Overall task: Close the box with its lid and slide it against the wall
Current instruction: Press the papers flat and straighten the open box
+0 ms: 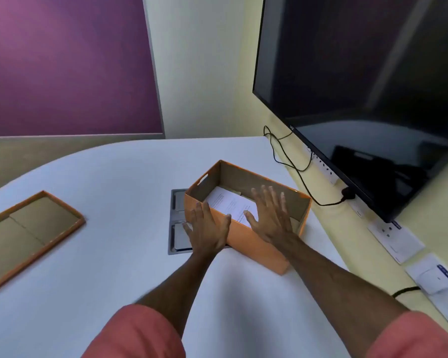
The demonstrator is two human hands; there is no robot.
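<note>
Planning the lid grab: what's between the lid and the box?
In the head view, bare white table, then a grey inset panel beside the box; lid lies far left.

Orange cardboard box (246, 223) at frame centre — open, white papers (230, 202) inside, near the right-hand wall, its matching lid (23, 233) — upturned, far left edge

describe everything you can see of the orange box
The orange box is open-topped cardboard with a plain brown inside and a slot handle cut in its far end. It stands upright on the white table, partly over a grey inset panel, with white printed papers inside. The left hand rests on its near wall; the right hand is spread open over it.
</note>
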